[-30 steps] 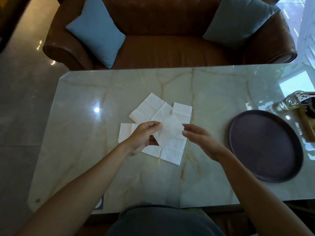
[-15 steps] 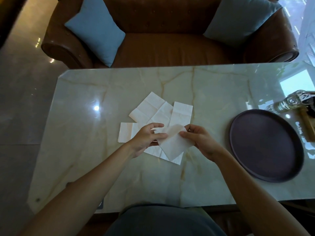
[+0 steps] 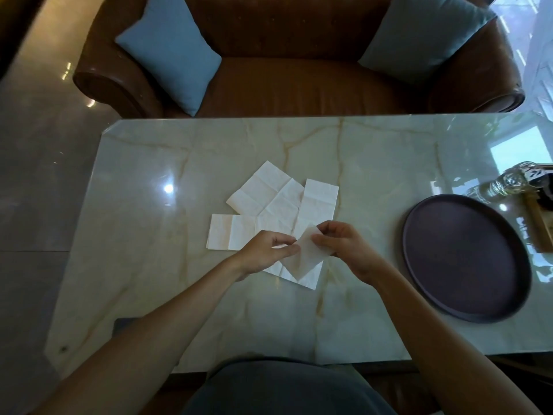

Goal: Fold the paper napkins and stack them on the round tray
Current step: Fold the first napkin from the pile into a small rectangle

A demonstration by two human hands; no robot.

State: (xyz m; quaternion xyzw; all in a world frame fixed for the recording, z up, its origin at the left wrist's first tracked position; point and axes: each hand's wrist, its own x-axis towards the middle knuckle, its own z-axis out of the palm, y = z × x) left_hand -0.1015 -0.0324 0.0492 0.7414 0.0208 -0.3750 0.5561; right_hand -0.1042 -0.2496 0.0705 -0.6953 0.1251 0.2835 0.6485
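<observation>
1. The held napkin (image 3: 303,255) hangs just above the table near its centre, tilted on a diagonal and lifted off the pile, probably so that its edges can be brought together without dragging the sheets beneath.
2. The left hand (image 3: 264,252) pinches the napkin's edge at 9 o'clock with fingers curled; the right hand (image 3: 344,245) pinches the side at 3 o'clock the same way. Both grip so that a fold can be made in the air.
3. The loose napkins (image 3: 270,205) lie fanned and overlapping under and at 11 o'clock of the hands, spread so each can be picked singly.
4. The round tray (image 3: 466,262) sits at 3 o'clock of the hands, well apart, holding no napkins yet; the stacking has not begun.
5. The marble table (image 3: 149,265) bears all of it; a glass bottle (image 3: 502,182) lies at 1 o'clock of the tray.
</observation>
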